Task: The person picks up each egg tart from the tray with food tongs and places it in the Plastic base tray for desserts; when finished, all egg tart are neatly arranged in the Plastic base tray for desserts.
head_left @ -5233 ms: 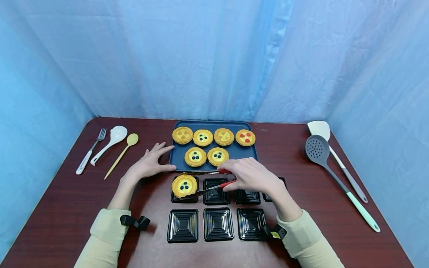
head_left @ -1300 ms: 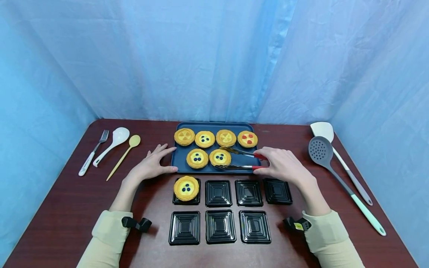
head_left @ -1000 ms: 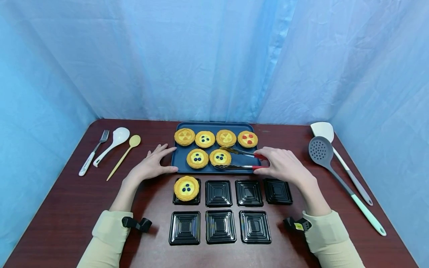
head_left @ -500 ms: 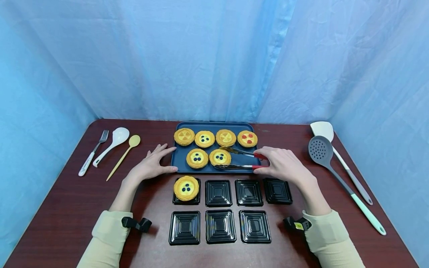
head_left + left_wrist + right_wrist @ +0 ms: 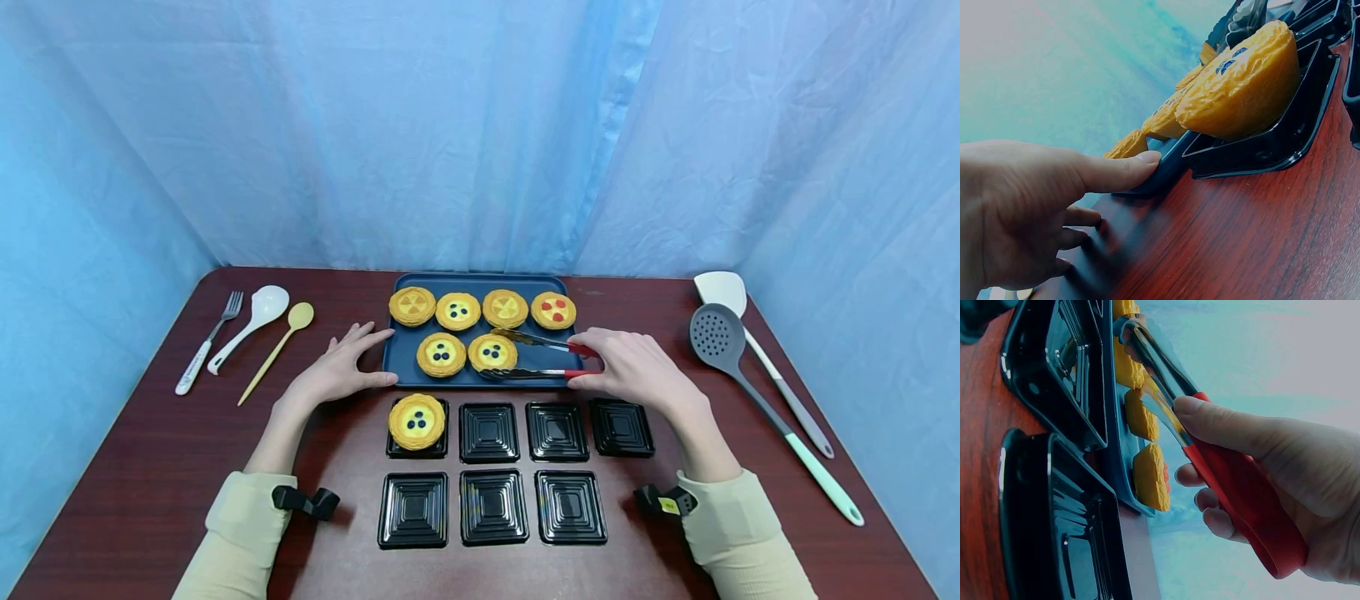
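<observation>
The tart point(image 5: 492, 352) with dark blue dots, at the right end of the front row on the blue tray point(image 5: 405, 354), looks light to me. Its wrinkled crust is probably fairly firm with a little give, the topping easier to mar. I'd take it low on the sides, squarely across the middle, with a gentle squeeze, since smooth metal could slip.

The person's right hand point(image 5: 633, 362) grips the tongs point(image 5: 1229, 481) by their red handles, thumb on one side and fingers on the other, and the metal arms stand apart. The tart sits between their tips: one along its far edge, one just in front. Whether both touch the crust I can't tell from here. The fingers themselves are off to the tart's right, with the tongs bridging the gap. Across from them, the left hand point(image 5: 337, 367) is spread, its straight thumb touching the tray's rim
</observation>
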{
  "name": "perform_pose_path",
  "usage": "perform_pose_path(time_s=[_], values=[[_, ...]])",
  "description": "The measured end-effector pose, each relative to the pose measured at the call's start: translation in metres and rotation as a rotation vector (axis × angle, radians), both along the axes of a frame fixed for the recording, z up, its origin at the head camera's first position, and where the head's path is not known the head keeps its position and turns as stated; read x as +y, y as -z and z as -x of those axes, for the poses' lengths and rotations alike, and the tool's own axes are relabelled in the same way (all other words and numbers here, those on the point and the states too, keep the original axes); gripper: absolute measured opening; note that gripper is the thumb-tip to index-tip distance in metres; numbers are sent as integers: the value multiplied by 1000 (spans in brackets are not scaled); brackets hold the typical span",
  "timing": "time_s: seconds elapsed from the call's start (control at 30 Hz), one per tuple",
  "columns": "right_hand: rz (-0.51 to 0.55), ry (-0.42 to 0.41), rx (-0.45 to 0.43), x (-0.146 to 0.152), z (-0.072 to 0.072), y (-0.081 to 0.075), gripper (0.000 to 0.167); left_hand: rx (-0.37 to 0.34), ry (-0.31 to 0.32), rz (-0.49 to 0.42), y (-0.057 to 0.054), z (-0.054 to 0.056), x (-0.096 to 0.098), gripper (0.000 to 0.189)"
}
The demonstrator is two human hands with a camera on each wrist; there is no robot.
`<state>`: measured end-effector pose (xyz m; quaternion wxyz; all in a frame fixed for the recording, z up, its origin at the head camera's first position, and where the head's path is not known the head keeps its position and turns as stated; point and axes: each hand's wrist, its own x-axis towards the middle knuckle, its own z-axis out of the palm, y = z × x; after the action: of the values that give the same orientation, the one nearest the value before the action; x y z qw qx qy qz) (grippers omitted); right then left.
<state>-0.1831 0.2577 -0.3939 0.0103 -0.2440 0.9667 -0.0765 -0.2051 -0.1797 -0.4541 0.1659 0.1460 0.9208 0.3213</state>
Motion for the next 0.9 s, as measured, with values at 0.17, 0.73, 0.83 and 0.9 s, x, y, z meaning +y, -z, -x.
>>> perform_pose_path(time_s=[0.17, 0.73, 0.83, 0.9], values=[[-4, 3, 3, 0, 0, 0, 56, 1, -1, -1, 0, -1, 0, 83], [3, 6, 45, 13, -13, -8, 56, 9, 4, -5, 1, 0, -1, 83], [3, -35, 60, 16, -20, -11, 55, 9, -1, -4, 1, 0, -1, 83], [4, -62, 62, 18, -25, -12, 54, 9, 0, -4, 1, 0, -1, 83]])
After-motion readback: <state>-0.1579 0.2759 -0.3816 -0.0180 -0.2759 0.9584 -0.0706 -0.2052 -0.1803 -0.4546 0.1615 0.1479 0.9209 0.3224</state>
